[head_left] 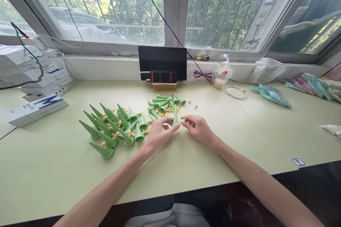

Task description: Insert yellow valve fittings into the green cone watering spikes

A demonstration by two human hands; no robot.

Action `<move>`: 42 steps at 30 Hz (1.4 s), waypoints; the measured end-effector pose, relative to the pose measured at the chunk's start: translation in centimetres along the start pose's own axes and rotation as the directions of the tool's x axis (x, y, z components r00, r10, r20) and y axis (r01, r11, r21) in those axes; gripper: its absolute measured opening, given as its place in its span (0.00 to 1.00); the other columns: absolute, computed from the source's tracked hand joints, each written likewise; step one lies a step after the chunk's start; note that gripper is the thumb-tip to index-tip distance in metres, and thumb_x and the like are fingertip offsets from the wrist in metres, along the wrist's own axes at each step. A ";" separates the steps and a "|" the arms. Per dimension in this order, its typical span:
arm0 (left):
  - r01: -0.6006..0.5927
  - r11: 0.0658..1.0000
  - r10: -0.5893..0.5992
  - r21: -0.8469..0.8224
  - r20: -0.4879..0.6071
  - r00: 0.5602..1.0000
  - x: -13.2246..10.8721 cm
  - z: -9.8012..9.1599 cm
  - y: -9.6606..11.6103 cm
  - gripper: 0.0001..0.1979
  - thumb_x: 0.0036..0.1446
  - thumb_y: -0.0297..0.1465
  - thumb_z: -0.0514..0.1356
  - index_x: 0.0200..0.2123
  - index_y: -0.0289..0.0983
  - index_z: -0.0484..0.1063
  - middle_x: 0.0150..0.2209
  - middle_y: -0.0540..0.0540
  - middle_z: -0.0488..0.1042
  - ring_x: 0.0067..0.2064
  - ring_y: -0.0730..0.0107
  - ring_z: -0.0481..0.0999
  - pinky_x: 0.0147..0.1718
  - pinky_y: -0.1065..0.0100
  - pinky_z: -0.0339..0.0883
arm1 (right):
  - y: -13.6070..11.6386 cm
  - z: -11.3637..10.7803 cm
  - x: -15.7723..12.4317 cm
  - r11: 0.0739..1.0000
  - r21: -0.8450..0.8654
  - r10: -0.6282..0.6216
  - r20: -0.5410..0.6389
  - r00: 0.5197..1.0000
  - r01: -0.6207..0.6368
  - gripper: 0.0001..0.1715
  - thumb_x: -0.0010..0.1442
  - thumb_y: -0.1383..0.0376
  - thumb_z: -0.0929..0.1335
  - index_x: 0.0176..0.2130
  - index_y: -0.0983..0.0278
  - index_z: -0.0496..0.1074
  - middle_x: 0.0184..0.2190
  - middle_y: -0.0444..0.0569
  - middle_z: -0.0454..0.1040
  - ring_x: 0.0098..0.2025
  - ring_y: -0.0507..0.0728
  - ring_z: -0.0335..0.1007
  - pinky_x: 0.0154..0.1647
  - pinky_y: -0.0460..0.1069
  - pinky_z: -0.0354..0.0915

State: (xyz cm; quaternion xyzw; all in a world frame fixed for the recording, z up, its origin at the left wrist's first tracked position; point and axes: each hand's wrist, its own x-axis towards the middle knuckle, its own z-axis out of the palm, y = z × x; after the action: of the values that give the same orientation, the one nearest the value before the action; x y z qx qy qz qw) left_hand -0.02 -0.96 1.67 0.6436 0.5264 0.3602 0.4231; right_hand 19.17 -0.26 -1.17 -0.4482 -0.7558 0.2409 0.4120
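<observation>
My left hand (163, 130) is closed round the base of a green plastic cone (175, 115), which stands upright with its tip pointing up. On the cone's right side, my right hand (196, 127) pinches a small yellow plastic fitting (182, 121) against its lower part. Just beyond my hands lies a heap of loose green cones (161, 103), with small yellow fittings (167, 111) scattered among them. To the left, several green cones with yellow fittings at their sides (106, 140) stand and lean in a group.
At the back, a phone (163, 77) rests against a black tablet (162, 60) on a cardboard stand. White boxes (37, 108) are stacked at the left. Toward the right are a coiled white cable (236, 92), a plastic bag (221, 72) and bagged teal items (270, 95).
</observation>
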 end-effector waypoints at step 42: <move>-0.122 0.992 0.121 0.019 0.045 0.992 -0.1 0.3 -0.6 0.14 0.56 0.39 0.61 0.43 0.38 0.75 0.24 0.53 0.72 0.19 0.74 0.67 0.21 0.70 0.64 | -0.4 0.0 -0.1 0.993 0.093 0.068 0.094 0.993 -0.077 0.18 0.67 0.54 0.63 0.33 0.64 0.71 0.23 0.43 0.67 0.25 0.51 0.60 0.28 0.47 0.58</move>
State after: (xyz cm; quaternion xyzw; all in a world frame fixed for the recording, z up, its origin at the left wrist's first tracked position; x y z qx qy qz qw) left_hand -0.02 -1.07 1.01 0.6867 0.4807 0.3656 0.4046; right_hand 19.02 -0.53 -0.97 -0.4436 -0.7444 0.3120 0.3896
